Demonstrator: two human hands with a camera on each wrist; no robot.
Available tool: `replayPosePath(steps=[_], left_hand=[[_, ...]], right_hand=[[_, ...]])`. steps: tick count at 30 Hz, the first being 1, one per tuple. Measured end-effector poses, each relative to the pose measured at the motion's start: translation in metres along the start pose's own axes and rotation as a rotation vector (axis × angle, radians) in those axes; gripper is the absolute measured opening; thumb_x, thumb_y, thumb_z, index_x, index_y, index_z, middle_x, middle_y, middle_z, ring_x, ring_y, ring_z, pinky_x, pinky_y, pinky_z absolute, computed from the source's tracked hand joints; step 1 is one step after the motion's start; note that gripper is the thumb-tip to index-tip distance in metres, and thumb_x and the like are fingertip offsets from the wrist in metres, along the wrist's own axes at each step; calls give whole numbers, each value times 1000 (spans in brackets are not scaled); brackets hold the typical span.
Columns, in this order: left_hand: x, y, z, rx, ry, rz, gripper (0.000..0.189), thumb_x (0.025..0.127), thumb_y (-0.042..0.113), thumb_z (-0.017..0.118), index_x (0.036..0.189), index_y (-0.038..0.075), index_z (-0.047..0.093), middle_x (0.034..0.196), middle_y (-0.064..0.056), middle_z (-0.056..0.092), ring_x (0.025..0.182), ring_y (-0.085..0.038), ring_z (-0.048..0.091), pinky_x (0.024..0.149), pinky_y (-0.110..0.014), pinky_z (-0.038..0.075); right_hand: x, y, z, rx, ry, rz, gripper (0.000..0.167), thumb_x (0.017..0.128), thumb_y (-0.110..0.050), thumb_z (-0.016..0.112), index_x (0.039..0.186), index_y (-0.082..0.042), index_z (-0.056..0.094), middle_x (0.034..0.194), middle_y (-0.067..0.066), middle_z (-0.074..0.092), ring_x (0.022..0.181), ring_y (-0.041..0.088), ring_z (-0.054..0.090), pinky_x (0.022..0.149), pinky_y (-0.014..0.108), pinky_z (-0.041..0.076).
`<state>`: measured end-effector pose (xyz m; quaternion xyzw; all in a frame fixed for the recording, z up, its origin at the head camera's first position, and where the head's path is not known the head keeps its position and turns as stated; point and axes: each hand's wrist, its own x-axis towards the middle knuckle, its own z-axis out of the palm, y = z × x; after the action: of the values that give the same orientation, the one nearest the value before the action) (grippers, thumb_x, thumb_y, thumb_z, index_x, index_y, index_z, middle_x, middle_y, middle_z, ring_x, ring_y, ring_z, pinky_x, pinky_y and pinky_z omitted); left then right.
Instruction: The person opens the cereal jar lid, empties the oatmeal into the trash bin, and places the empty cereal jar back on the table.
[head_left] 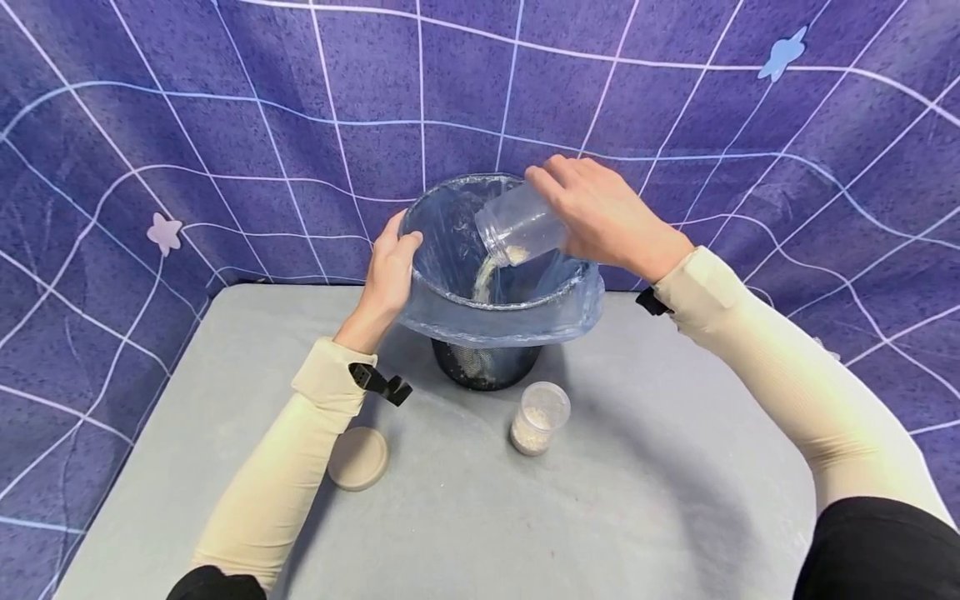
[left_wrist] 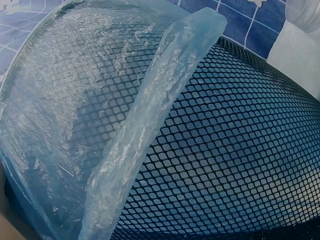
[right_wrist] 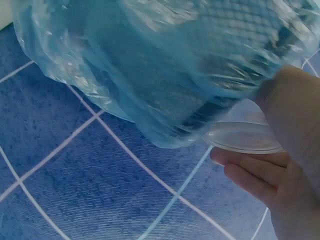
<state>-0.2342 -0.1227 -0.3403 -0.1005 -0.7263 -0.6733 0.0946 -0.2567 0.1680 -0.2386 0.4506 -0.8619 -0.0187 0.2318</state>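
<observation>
In the head view my right hand [head_left: 603, 215] grips a clear plastic jar [head_left: 528, 218], tilted mouth-down to the left over a black mesh trash bin [head_left: 486, 367]. Pale, loose flaky stuff [head_left: 486, 279] streams from its mouth into the bin. A translucent blue bag [head_left: 502, 327] lines the bin and folds out over its rim. My left hand [head_left: 388, 271] grips the left side of that rim, thumb on top. In the left wrist view the bag [left_wrist: 135, 135] drapes over the mesh. The right wrist view has the jar's round base [right_wrist: 245, 137] beside my right fingers [right_wrist: 252, 172].
A small clear container [head_left: 540, 417], partly filled with pale bits, stands in front of the bin. Nearer the left forearm lies a round beige lid [head_left: 358, 458]. All stand on a grey-covered table [head_left: 450, 525], with a purple gridded curtain [head_left: 480, 92] behind.
</observation>
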Motion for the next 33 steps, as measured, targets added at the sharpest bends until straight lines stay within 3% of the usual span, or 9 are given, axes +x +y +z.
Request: replayPosePath(steps=[4, 9, 14, 20, 22, 27, 33], left_hand=[[1, 0, 1, 30, -5, -2, 58, 107, 14, 41, 162, -4, 37, 160, -21, 50, 150, -31, 45, 125, -40, 33], [1, -2, 1, 7, 1, 14, 56, 107, 12, 40, 160, -5, 39, 157, -23, 52, 147, -32, 48, 123, -40, 36], [1, -3, 1, -5, 4, 19, 55, 106, 10, 41, 159, -5, 41, 155, -23, 54, 144, -33, 51, 122, -39, 38], [1, -4, 0, -42, 8, 25, 54, 106, 9, 41, 158, -5, 43, 152, -25, 57, 137, -36, 56, 119, -42, 42], [2, -4, -1, -41, 9, 32, 54, 106, 10, 41, 158, -5, 43, 152, -24, 57, 137, -36, 56, 119, -42, 42], [1, -3, -2, -28, 11, 19, 54, 106, 10, 41, 158, -5, 43, 153, -24, 56, 139, -35, 55, 120, -41, 41], [-1, -2, 0, -29, 10, 19, 54, 106, 9, 41, 158, -6, 43, 151, -25, 57, 137, -36, 56, 119, -42, 42]], right_hand=[[-5, 2, 6, -3, 15, 32, 75, 59, 10, 82, 127, 5, 53, 104, 22, 58, 88, 44, 59, 87, 57, 53], [-5, 4, 7, 2, 9, 24, 74, 58, 10, 82, 126, 5, 53, 102, 22, 57, 85, 44, 57, 84, 57, 52], [-2, 4, 0, 5, -3, 35, 76, 61, 9, 85, 130, 6, 53, 108, 24, 60, 92, 44, 60, 87, 58, 54], [9, 0, -19, 21, 144, 76, 79, 70, 0, 93, 138, 7, 53, 127, 30, 63, 107, 48, 62, 99, 62, 54], [11, -3, -18, 18, 120, 61, 78, 69, 3, 91, 137, 8, 53, 124, 29, 63, 104, 47, 62, 98, 61, 55], [6, -4, 4, 8, -32, 16, 74, 61, 13, 81, 130, 7, 54, 106, 23, 59, 90, 43, 60, 86, 56, 56], [0, -1, 11, 11, -54, 43, 82, 58, 7, 93, 130, 5, 54, 108, 22, 59, 94, 43, 60, 89, 56, 54]])
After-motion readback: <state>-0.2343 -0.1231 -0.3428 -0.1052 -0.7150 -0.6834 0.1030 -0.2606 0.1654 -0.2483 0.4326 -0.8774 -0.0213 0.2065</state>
